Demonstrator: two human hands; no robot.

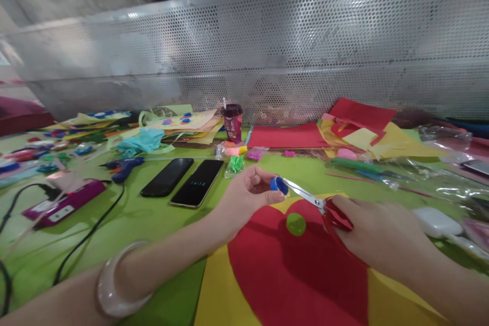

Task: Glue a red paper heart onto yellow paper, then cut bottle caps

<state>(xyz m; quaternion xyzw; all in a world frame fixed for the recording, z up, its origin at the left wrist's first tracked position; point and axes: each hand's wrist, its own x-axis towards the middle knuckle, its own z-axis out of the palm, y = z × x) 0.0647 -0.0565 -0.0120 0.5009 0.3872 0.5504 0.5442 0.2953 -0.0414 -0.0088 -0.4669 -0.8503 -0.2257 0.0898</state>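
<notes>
My left hand pinches a small blue piece between thumb and fingers. In my right hand is a pair of scissors with red handles, and the tips of its blades meet the blue piece. Below both hands a large red heart shape lies on a yellow sheet. A round green piece sits near the top of the heart, just under the scissors.
Two phones lie left of my left hand. A purple power strip, cables and a blue glue gun are farther left. A cup stands behind, beside red sheets. Clear plastic bags lie right.
</notes>
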